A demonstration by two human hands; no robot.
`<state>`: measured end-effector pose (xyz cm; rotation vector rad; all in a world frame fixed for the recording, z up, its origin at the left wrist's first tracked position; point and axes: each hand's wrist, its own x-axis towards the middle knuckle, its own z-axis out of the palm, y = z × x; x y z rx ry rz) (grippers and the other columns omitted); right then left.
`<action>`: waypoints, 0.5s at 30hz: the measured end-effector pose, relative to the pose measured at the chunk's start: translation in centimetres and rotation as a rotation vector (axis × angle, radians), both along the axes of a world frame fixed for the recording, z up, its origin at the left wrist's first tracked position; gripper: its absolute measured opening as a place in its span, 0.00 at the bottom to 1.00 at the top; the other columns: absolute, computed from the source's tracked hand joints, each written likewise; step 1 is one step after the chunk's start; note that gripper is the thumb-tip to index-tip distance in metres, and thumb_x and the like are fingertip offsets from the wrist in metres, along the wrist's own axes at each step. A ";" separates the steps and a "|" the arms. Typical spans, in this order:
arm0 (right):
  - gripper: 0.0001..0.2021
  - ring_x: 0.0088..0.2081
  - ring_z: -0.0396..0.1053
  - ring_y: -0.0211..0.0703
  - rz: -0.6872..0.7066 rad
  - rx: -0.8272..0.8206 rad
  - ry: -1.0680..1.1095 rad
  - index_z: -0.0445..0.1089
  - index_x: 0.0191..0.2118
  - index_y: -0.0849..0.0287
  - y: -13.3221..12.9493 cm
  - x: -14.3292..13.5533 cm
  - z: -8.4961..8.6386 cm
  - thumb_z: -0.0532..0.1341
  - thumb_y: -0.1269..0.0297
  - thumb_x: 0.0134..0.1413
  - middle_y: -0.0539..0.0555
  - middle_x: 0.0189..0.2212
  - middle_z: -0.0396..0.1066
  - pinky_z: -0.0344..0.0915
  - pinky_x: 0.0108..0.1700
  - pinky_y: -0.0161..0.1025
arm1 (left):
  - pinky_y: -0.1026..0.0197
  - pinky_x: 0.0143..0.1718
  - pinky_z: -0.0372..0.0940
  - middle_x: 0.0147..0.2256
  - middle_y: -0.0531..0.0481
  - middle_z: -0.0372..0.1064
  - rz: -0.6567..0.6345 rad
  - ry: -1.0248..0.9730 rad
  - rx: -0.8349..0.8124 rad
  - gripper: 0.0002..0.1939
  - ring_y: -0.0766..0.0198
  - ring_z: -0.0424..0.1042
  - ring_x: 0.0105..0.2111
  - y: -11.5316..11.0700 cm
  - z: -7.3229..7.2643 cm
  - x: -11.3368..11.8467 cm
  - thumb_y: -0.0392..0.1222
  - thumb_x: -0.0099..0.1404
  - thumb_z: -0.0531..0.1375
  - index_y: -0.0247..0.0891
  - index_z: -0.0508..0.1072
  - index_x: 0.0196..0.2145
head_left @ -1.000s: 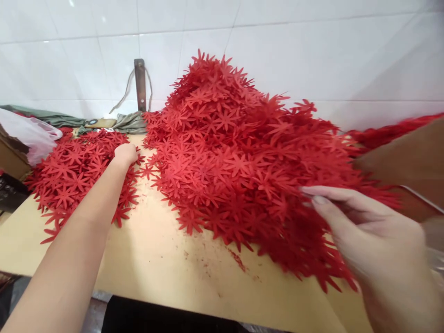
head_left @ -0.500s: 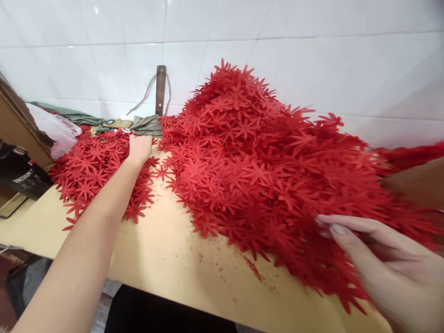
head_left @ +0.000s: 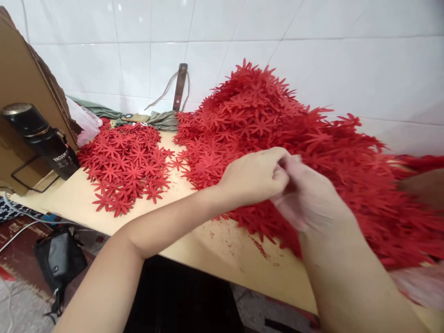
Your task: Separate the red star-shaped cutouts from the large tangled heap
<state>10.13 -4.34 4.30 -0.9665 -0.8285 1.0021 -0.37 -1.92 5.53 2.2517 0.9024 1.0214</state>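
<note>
A large heap of red star-shaped cutouts (head_left: 256, 120) covers the middle and right of the wooden table (head_left: 204, 245). To its left lies a smaller pile of the same red pieces (head_left: 128, 162). My left hand (head_left: 256, 178) is closed in front of the large heap, its fingers curled toward my right hand. Right beside it, my right hand (head_left: 305, 189) is closed too, thumb and fingertips meeting my left hand. Whatever lies between the fingers is hidden.
A black bottle (head_left: 45, 138) stands tilted by a cardboard box (head_left: 27, 92) at the left. Green cloth (head_left: 163, 121) and a plastic bag (head_left: 85, 122) lie along the tiled wall (head_left: 222, 27). A black bag (head_left: 60, 259) is below the table.
My left hand has left the small pile and moved right, and my right hand has moved up and left to meet it. The view has turned left, showing more of the bottle and box.
</note>
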 end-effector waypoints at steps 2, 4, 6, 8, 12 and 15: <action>0.17 0.29 0.70 0.35 -0.020 0.027 -0.024 0.73 0.26 0.57 -0.2 -0.6 0.1 0.72 0.51 0.31 0.49 0.27 0.72 0.72 0.36 0.37 | 0.55 0.46 0.66 0.41 0.43 0.72 0.024 -0.101 0.010 0.12 0.59 0.70 0.42 -0.4 -0.4 0.8 0.34 0.61 0.48 0.36 0.70 0.37; 0.12 0.30 0.71 0.38 -0.066 0.014 -0.050 0.74 0.28 0.58 -0.7 -0.9 0.0 0.69 0.55 0.39 0.53 0.29 0.75 0.70 0.31 0.37 | 0.55 0.52 0.63 0.44 0.41 0.70 0.077 -0.247 -0.014 0.12 0.59 0.68 0.48 -0.1 -0.7 1.4 0.32 0.62 0.50 0.33 0.70 0.40; 0.08 0.30 0.72 0.39 -0.101 0.018 -0.085 0.75 0.31 0.58 -1.2 -1.1 -0.2 0.66 0.60 0.44 0.56 0.31 0.76 0.68 0.28 0.36 | 0.54 0.57 0.59 0.50 0.39 0.67 0.155 -0.428 -0.124 0.15 0.57 0.63 0.55 0.5 -0.7 1.7 0.33 0.62 0.53 0.31 0.68 0.47; 0.08 0.30 0.73 0.40 -0.108 0.058 -0.163 0.75 0.33 0.57 -1.7 -1.4 -0.3 0.64 0.61 0.46 0.56 0.32 0.77 0.69 0.28 0.36 | 0.53 0.58 0.59 0.55 0.42 0.64 0.207 -0.612 -0.328 0.15 0.56 0.61 0.58 0.9 -0.5 1.5 0.37 0.64 0.55 0.35 0.67 0.49; 0.08 0.30 0.73 0.39 -0.174 0.176 -0.439 0.74 0.32 0.57 -2.2 -3.0 0.1 0.61 0.59 0.49 0.52 0.28 0.76 0.72 0.32 0.37 | 0.59 0.46 0.68 0.48 0.47 0.70 0.107 -0.841 -0.728 0.15 0.60 0.70 0.50 0.9 0.5 0.6 0.45 0.70 0.47 0.37 0.69 0.45; 0.06 0.28 0.71 0.37 -0.230 0.249 -0.500 0.70 0.31 0.58 -0.9 -4.4 0.2 0.58 0.65 0.52 0.52 0.28 0.75 0.71 0.32 0.36 | 0.66 0.33 0.67 0.37 0.46 0.73 -0.025 -0.948 -0.871 0.22 0.64 0.75 0.36 0.8 0.5 0.1 0.51 0.70 0.44 0.34 0.72 0.39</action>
